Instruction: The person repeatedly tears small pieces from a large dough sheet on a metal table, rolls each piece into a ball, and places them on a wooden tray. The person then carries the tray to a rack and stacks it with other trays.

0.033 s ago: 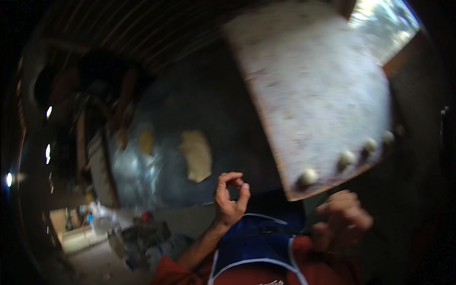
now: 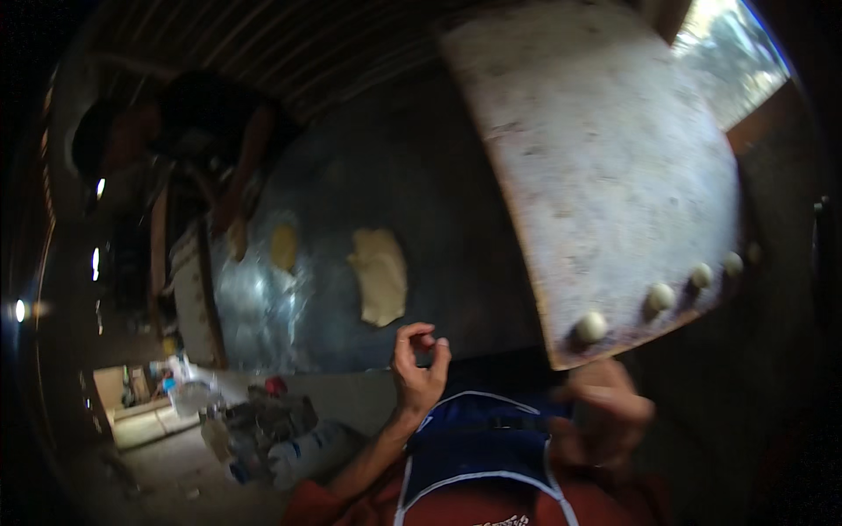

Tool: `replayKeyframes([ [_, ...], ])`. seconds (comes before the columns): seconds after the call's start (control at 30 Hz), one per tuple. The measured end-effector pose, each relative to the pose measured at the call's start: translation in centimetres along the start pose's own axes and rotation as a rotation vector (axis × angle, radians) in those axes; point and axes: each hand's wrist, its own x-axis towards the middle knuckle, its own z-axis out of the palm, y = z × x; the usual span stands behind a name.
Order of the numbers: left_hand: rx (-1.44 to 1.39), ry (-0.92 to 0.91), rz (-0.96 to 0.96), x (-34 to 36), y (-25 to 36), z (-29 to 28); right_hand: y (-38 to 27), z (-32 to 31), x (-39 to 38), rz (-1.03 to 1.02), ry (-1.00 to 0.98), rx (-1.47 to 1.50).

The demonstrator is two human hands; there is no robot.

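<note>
My left hand [image 2: 421, 359] hovers at the near edge of the dark metal table [image 2: 438, 219], fingers curved and thumb slightly apart, with nothing visible in it. My right hand [image 2: 601, 412] is curled and blurred just below the front corner of a pale speckled board [image 2: 596, 167]; whether it holds anything is unclear. Several small round dough balls [image 2: 592, 326] lie along that board's front edge. A large flat piece of dough [image 2: 379, 276] lies on the metal beyond my left hand, with a smaller yellow patch [image 2: 283, 247] left of it.
A co-worker in dark clothing [image 2: 202, 123] leans over the table's left end, a hand [image 2: 230, 230] on or near it beside another board [image 2: 193, 298]. Containers and bags [image 2: 272, 438] crowd the floor at lower left. A bright opening [image 2: 728, 61] is at upper right.
The view has shifted slightly, putting the table a little higher and further right. My right hand has moved left, toward my apron. My left hand keeps its curved shape.
</note>
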Motion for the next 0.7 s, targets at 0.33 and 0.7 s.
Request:
replayKeyframes([
  [0.33, 0.331, 0.47, 0.007, 2.9, -14.1, -4.4, 12.1, 21.9, -7.9, 0.955, -0.68, 0.079],
  [0.7, -1.076, -0.22, -0.884, 1.8, -14.1, -11.3, 10.8, 29.1, -9.5, 0.582, -0.788, -0.438],
])
